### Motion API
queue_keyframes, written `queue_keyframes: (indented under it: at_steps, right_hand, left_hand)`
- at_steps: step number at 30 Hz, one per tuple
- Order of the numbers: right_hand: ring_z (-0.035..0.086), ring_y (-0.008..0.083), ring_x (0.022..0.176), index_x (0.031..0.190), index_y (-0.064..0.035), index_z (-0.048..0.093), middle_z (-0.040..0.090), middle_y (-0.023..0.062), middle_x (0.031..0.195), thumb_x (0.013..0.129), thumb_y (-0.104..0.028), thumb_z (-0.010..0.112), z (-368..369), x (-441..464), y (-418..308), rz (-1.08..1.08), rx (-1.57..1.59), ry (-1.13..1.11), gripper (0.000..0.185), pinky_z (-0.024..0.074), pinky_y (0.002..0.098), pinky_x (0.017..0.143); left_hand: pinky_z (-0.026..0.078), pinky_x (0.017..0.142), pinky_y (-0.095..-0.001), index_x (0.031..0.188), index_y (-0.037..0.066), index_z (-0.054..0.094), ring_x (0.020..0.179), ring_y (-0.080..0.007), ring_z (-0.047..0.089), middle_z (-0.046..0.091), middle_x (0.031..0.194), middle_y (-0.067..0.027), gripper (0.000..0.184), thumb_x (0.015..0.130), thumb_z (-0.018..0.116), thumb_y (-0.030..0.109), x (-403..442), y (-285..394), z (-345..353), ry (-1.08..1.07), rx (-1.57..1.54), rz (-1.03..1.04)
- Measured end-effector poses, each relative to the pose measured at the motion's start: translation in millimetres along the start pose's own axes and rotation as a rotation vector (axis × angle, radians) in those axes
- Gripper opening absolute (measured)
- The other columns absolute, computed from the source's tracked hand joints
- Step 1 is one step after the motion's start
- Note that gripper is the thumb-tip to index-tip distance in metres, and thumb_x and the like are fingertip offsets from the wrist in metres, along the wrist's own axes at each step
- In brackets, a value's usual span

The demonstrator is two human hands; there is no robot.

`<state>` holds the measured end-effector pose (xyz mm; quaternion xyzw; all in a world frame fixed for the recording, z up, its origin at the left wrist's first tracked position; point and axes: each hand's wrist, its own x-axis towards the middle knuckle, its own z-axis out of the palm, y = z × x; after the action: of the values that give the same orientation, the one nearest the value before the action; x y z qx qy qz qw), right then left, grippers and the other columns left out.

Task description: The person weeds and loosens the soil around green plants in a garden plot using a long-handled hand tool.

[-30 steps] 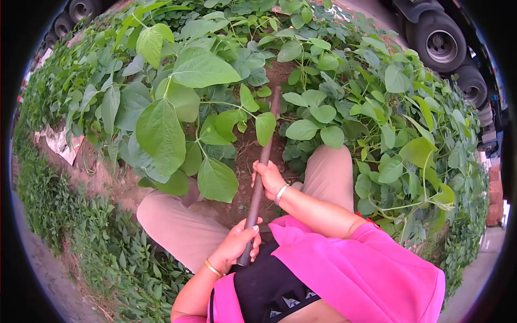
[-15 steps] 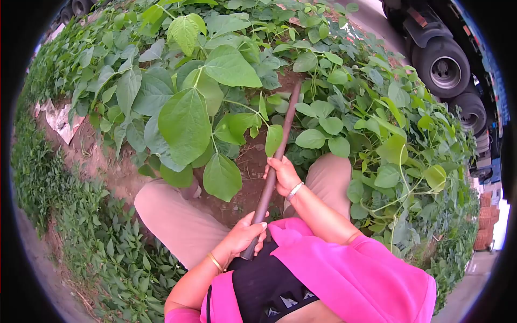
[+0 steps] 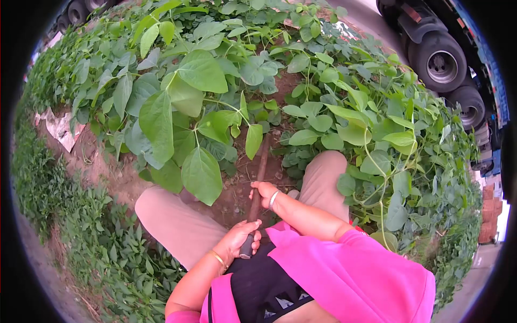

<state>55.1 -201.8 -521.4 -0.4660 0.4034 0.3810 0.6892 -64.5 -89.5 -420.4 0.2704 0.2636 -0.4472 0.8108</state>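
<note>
A long brown pole-like handle [image 3: 263,161] slants away from my waist toward the soil between the plants. My left hand [image 3: 242,239] is wrapped round it close to its dark near end, by the black top. Farther along, my right hand [image 3: 263,194] grips the same handle, a silvery band on its wrist. The far end runs down among leaves, and whatever it carries there, if anything, is hidden. Broad green leaves [image 3: 202,175] hang just left of the handle. Reddish-brown soil [image 3: 237,194] shows beneath it.
My bent knees [image 3: 180,220] flank the handle. Dense leafy plants [image 3: 377,124] rise ahead and to the right. A pale torn sheet [image 3: 60,129] lies on soil at left. A truck wheel [image 3: 441,62] stands at upper right, with bricks [image 3: 489,215] below it.
The handle's far end has dropped and drawn nearer, so less of it shows. My right hand has moved down and left with it; my left hand has stayed nearly in place.
</note>
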Motion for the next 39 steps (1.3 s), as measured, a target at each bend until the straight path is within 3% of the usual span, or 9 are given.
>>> queue_keyframes:
  at_steps: [6, 11, 14, 16, 22, 26, 31, 34, 39]
  right_hand:
    - [0.046, 0.0146, 0.047, 0.076, -0.0044, 0.041, 0.045, 0.0043, 0.057, 0.075, -0.008, 0.050, -0.2, -59.0, -53.8, -0.505, 0.003, -0.198, 0.009, 0.0445, 0.0283, 0.043]
    - [0.046, 0.0122, 0.047, 0.085, -0.0070, 0.036, 0.045, 0.0038, 0.060, 0.076, -0.010, 0.050, 10.8, -79.7, -64.5, -0.669, -0.011, -0.209, 0.016, 0.0440, 0.0260, 0.041]
    - [0.047, 0.0153, 0.048, 0.084, -0.0045, 0.039, 0.046, 0.0057, 0.061, 0.075, -0.013, 0.051, 7.0, -34.5, -33.5, -0.528, -0.118, -0.103, 0.016, 0.0437, 0.0299, 0.042]
    - [0.046, 0.0161, 0.050, 0.082, -0.0035, 0.043, 0.045, 0.0061, 0.061, 0.076, -0.013, 0.050, 5.9, -12.7, -9.3, -0.174, -0.113, 0.052, 0.013, 0.0444, 0.0299, 0.045]
    - [0.049, 0.0214, 0.051, 0.084, 0.0009, 0.045, 0.047, 0.0084, 0.061, 0.075, -0.013, 0.050, -7.9, 9.0, 2.8, 0.006, -0.036, -0.018, 0.017, 0.0458, 0.0353, 0.049]
    - [0.048, 0.0201, 0.050, 0.080, -0.0008, 0.045, 0.046, 0.0075, 0.060, 0.075, -0.011, 0.050, -8.9, -10.3, -17.2, -0.077, -0.028, -0.002, 0.013, 0.0455, 0.0332, 0.047]
    - [0.044, 0.0118, 0.045, 0.079, -0.0065, 0.041, 0.044, 0.0025, 0.057, 0.076, -0.011, 0.049, 5.4, -57.2, -62.5, -0.586, -0.047, -0.163, 0.010, 0.0422, 0.0257, 0.041]
    - [0.043, 0.0122, 0.044, 0.078, -0.0067, 0.041, 0.044, 0.0023, 0.058, 0.076, -0.011, 0.049, 13.8, -55.4, -58.2, -0.638, -0.070, -0.116, 0.010, 0.0418, 0.0260, 0.040]
    - [0.045, 0.0158, 0.048, 0.079, -0.0048, 0.043, 0.044, 0.0051, 0.057, 0.075, -0.012, 0.050, -0.9, 17.1, -3.1, -0.343, -0.260, 0.108, 0.011, 0.0426, 0.0313, 0.043]
  left_hand:
    - [0.038, 0.033, -0.0252, 0.109, 0.008, 0.035, 0.037, -0.0131, 0.042, 0.043, 0.056, -0.0046, 0.030, 0.082, 0.043, 0.018, -4.0, 12.6, 24.7, -0.110, 0.167, 0.184]
    - [0.038, 0.033, -0.0254, 0.110, 0.008, 0.034, 0.037, -0.0131, 0.042, 0.043, 0.057, -0.0044, 0.031, 0.082, 0.042, 0.020, -3.5, 15.2, 26.0, -0.150, 0.212, 0.225]
    - [0.038, 0.034, -0.0267, 0.107, 0.008, 0.036, 0.038, -0.0133, 0.043, 0.044, 0.057, -0.0044, 0.029, 0.082, 0.044, 0.022, -5.0, 8.3, 7.7, -0.127, 0.056, 0.158]
    - [0.039, 0.034, -0.0276, 0.104, 0.008, 0.038, 0.038, -0.0135, 0.044, 0.044, 0.057, -0.0044, 0.028, 0.082, 0.045, 0.024, 0.8, 1.0, -1.3, -0.077, -0.048, 0.102]
    - [0.038, 0.032, -0.0282, 0.095, 0.009, 0.039, 0.038, -0.0146, 0.044, 0.044, 0.055, -0.0035, 0.022, 0.080, 0.049, 0.023, 5.7, 2.3, -3.7, 0.028, -0.008, -0.013]
    - [0.038, 0.032, -0.0277, 0.099, 0.009, 0.038, 0.038, -0.0143, 0.044, 0.043, 0.055, -0.0036, 0.023, 0.080, 0.047, 0.019, 4.3, 7.1, 8.2, -0.008, 0.041, 0.034]
    - [0.037, 0.033, -0.0262, 0.108, 0.008, 0.034, 0.037, -0.0135, 0.042, 0.043, 0.057, -0.0040, 0.029, 0.082, 0.042, 0.019, 8.0, 15.7, 22.4, -0.110, 0.212, 0.238]
    - [0.037, 0.034, -0.0266, 0.108, 0.008, 0.035, 0.037, -0.0136, 0.042, 0.043, 0.058, -0.0042, 0.029, 0.083, 0.041, 0.022, 3.8, 15.9, 18.9, -0.135, 0.180, 0.228]
    - [0.037, 0.035, -0.0283, 0.103, 0.009, 0.038, 0.038, -0.0144, 0.042, 0.043, 0.058, -0.0044, 0.026, 0.083, 0.042, 0.026, 7.3, 4.7, 0.1, -0.042, -0.092, 0.039]
